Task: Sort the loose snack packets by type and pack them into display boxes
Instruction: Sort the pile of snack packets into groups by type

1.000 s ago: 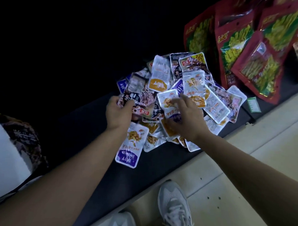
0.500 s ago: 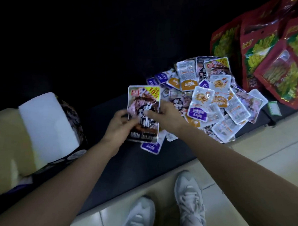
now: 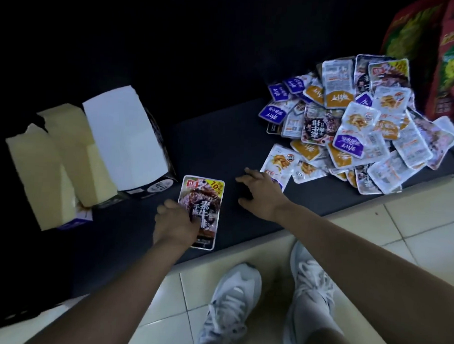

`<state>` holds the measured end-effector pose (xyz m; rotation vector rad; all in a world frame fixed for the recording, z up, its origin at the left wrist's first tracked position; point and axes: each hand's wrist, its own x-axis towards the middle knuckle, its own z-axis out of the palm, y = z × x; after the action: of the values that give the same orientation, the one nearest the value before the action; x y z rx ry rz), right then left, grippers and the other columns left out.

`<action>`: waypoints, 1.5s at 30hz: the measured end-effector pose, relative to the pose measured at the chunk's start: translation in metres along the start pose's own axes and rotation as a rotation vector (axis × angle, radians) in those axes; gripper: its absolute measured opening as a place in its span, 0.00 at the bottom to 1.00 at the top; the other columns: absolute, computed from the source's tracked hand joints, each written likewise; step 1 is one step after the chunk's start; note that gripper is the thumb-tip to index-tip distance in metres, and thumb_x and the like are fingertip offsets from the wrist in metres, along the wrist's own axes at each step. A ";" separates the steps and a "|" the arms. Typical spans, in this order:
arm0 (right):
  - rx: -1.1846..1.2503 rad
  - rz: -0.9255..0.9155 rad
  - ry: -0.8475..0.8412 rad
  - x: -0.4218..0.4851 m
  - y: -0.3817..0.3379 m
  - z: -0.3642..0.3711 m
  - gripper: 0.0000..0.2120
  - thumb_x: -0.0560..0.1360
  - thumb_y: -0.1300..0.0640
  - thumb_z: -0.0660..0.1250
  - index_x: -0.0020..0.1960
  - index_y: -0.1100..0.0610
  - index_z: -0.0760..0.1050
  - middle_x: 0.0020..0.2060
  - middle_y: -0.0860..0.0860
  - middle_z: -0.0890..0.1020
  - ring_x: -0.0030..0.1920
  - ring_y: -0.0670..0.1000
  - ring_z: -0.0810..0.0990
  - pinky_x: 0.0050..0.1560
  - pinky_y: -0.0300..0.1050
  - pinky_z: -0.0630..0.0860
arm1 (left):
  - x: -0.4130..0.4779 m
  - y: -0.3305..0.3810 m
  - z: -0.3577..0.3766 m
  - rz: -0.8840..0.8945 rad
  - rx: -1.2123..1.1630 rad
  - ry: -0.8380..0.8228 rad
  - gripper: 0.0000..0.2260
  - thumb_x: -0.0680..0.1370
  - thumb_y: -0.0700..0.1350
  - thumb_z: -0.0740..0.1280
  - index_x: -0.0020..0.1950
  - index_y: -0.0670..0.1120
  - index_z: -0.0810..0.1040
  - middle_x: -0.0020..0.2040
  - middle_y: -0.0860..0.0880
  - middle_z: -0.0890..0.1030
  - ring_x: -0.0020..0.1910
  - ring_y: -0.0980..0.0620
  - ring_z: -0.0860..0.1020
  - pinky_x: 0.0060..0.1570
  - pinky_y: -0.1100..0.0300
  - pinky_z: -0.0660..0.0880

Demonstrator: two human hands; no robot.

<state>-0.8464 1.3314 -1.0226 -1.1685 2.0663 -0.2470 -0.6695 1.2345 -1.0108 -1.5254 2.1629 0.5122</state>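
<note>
Just beside display boxes (image 3: 123, 138), contents hidden, left hand (image 3: 175, 223) grips packet (image 3: 206, 199).

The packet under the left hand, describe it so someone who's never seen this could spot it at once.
On the black ledge, between the open display boxes and the pile of loose packets, the left hand holds one dark packet with a yellow 10% corner. It alone sits clear of the pile.

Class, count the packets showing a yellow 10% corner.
2. One packet is held by the left hand beside the boxes; a second packet lies at the pile's far edge. Others may be buried.
</note>
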 end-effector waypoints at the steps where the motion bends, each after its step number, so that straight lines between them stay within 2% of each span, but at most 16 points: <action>1: 0.050 -0.017 0.049 -0.002 0.002 -0.001 0.27 0.78 0.54 0.65 0.75 0.51 0.62 0.78 0.51 0.54 0.76 0.55 0.54 0.73 0.53 0.61 | -0.004 0.003 0.002 0.033 0.081 0.048 0.27 0.77 0.56 0.65 0.63 0.38 0.62 0.63 0.40 0.66 0.63 0.41 0.67 0.56 0.51 0.70; 3: 0.096 -0.037 0.120 -0.005 0.009 -0.006 0.24 0.78 0.57 0.65 0.73 0.52 0.65 0.77 0.51 0.57 0.75 0.55 0.57 0.72 0.50 0.62 | -0.014 0.013 -0.001 0.148 0.110 0.151 0.27 0.75 0.55 0.66 0.66 0.42 0.61 0.64 0.43 0.63 0.64 0.43 0.65 0.58 0.50 0.71; 5: 0.095 -0.037 0.169 -0.008 0.017 -0.016 0.24 0.77 0.57 0.65 0.72 0.52 0.67 0.76 0.52 0.59 0.75 0.54 0.59 0.73 0.48 0.61 | -0.018 0.024 -0.004 0.452 0.100 0.218 0.25 0.76 0.53 0.65 0.70 0.47 0.63 0.68 0.44 0.62 0.67 0.43 0.63 0.61 0.50 0.69; 7: 0.091 -0.032 0.226 -0.010 0.030 -0.031 0.23 0.76 0.59 0.66 0.71 0.53 0.68 0.75 0.53 0.62 0.75 0.54 0.60 0.73 0.48 0.61 | -0.011 0.037 -0.006 0.683 0.205 0.119 0.27 0.79 0.55 0.60 0.76 0.52 0.59 0.77 0.46 0.54 0.75 0.45 0.55 0.70 0.49 0.61; 10: 0.013 0.021 0.354 -0.017 0.061 -0.060 0.24 0.76 0.59 0.66 0.71 0.54 0.68 0.75 0.54 0.62 0.73 0.57 0.61 0.72 0.50 0.62 | 0.009 0.057 -0.006 0.504 0.351 -0.076 0.32 0.80 0.60 0.56 0.79 0.49 0.49 0.79 0.46 0.46 0.77 0.44 0.52 0.72 0.46 0.59; 15: -0.138 0.266 0.462 -0.017 0.120 -0.096 0.31 0.78 0.50 0.63 0.77 0.51 0.56 0.78 0.55 0.48 0.78 0.59 0.46 0.73 0.60 0.52 | 0.020 0.092 -0.013 0.269 0.453 0.030 0.33 0.80 0.59 0.56 0.76 0.39 0.53 0.71 0.40 0.63 0.69 0.42 0.66 0.63 0.50 0.67; 18: -0.104 0.293 0.409 -0.018 0.145 -0.094 0.31 0.79 0.45 0.59 0.78 0.50 0.52 0.79 0.54 0.47 0.78 0.58 0.44 0.73 0.62 0.52 | 0.026 0.134 -0.012 0.417 0.311 0.163 0.30 0.81 0.57 0.56 0.77 0.41 0.54 0.74 0.40 0.58 0.70 0.42 0.62 0.65 0.48 0.64; 22: -0.150 0.072 0.411 -0.033 0.170 -0.087 0.33 0.74 0.38 0.62 0.75 0.48 0.61 0.76 0.52 0.60 0.73 0.59 0.58 0.67 0.58 0.60 | 0.039 0.198 -0.011 0.726 -0.035 0.300 0.28 0.80 0.50 0.60 0.77 0.46 0.56 0.77 0.43 0.54 0.74 0.43 0.56 0.70 0.47 0.61; 25: 0.067 -0.096 0.548 -0.041 0.184 -0.100 0.28 0.73 0.38 0.56 0.67 0.52 0.74 0.68 0.51 0.72 0.66 0.55 0.69 0.64 0.59 0.67 | 0.048 0.244 -0.010 0.917 -0.025 0.301 0.27 0.82 0.50 0.58 0.79 0.52 0.53 0.80 0.49 0.47 0.78 0.47 0.46 0.74 0.47 0.50; 28: 0.066 -0.038 0.742 -0.034 0.209 -0.120 0.24 0.77 0.44 0.58 0.69 0.53 0.71 0.72 0.54 0.67 0.72 0.55 0.63 0.69 0.60 0.63 | 0.056 0.278 -0.007 0.973 0.093 0.192 0.26 0.82 0.54 0.54 0.78 0.57 0.48 0.79 0.52 0.42 0.78 0.50 0.42 0.74 0.47 0.44; 31: 0.046 0.177 0.607 -0.024 0.228 -0.129 0.29 0.79 0.45 0.60 0.77 0.47 0.56 0.79 0.49 0.49 0.78 0.55 0.44 0.73 0.62 0.49 | 0.057 0.289 -0.003 0.944 0.171 0.229 0.23 0.81 0.56 0.55 0.76 0.55 0.60 0.78 0.48 0.55 0.77 0.47 0.52 0.73 0.47 0.49; 34: -0.053 0.121 0.532 -0.023 0.230 -0.120 0.29 0.77 0.44 0.63 0.76 0.45 0.60 0.78 0.49 0.54 0.77 0.56 0.50 0.71 0.60 0.52 | 0.055 0.289 -0.002 0.954 0.177 0.415 0.21 0.78 0.59 0.55 0.66 0.50 0.72 0.69 0.44 0.68 0.69 0.44 0.64 0.67 0.48 0.60; 38: 0.066 -0.027 0.686 -0.017 0.229 -0.131 0.25 0.73 0.41 0.60 0.64 0.53 0.75 0.63 0.54 0.75 0.62 0.57 0.71 0.62 0.59 0.69 | 0.059 0.305 -0.001 1.048 0.179 0.379 0.28 0.79 0.61 0.56 0.77 0.53 0.59 0.78 0.45 0.53 0.77 0.43 0.51 0.73 0.44 0.51; 41: 0.190 0.108 0.876 -0.004 0.238 -0.148 0.21 0.78 0.49 0.61 0.68 0.54 0.71 0.70 0.57 0.68 0.69 0.58 0.66 0.69 0.57 0.65 | 0.067 0.317 0.000 1.052 0.289 0.275 0.27 0.80 0.63 0.51 0.78 0.57 0.52 0.80 0.49 0.44 0.78 0.47 0.40 0.75 0.43 0.42; 43: 0.284 0.289 0.803 0.007 0.253 -0.156 0.28 0.79 0.47 0.62 0.76 0.53 0.59 0.77 0.58 0.55 0.76 0.58 0.55 0.73 0.55 0.56 | 0.072 0.317 0.001 1.073 0.259 0.304 0.24 0.80 0.61 0.53 0.74 0.55 0.65 0.79 0.46 0.54 0.78 0.44 0.48 0.75 0.42 0.47; 45: 0.384 0.365 0.740 0.017 0.263 -0.165 0.36 0.77 0.38 0.60 0.78 0.53 0.54 0.75 0.60 0.61 0.74 0.62 0.61 0.72 0.59 0.61 | 0.075 0.318 -0.001 1.099 0.164 0.421 0.20 0.80 0.58 0.54 0.61 0.50 0.77 0.70 0.44 0.70 0.71 0.41 0.63 0.69 0.42 0.60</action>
<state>-1.1379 1.4375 -1.0434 -0.4735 2.6422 -0.9604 -0.9925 1.2780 -1.0365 -0.2289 3.1691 0.3131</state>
